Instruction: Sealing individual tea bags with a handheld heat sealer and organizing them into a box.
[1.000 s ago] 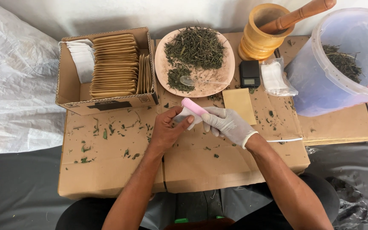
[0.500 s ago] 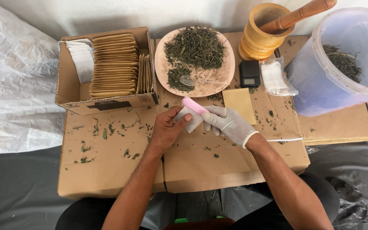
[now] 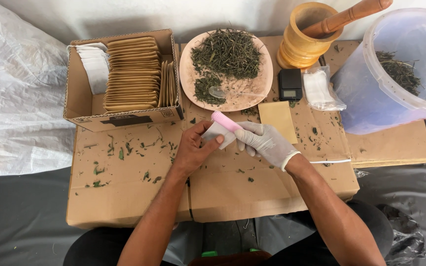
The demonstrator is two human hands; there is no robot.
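Bare left hand (image 3: 193,150) pinches a small white paper sachet (image 3: 218,133) betw. thumb & fingers, just below the round pinkish plate of dried green herbs (image 3: 227,69). Gloved right hand (image 3: 265,142) grips a slim pink stick-shaped tool (image 3: 225,121), its tip resting on the sachet's top edge. Both hover over the flattened cardboard bench (image 3: 139,192), strewn w/ leaf bits. Left of the plate: open cardboard box of tan flat packets (image 3: 129,74). Right of it: small black pocket scale (image 3: 290,83), wooden mortar & pestle (image 3: 309,34).
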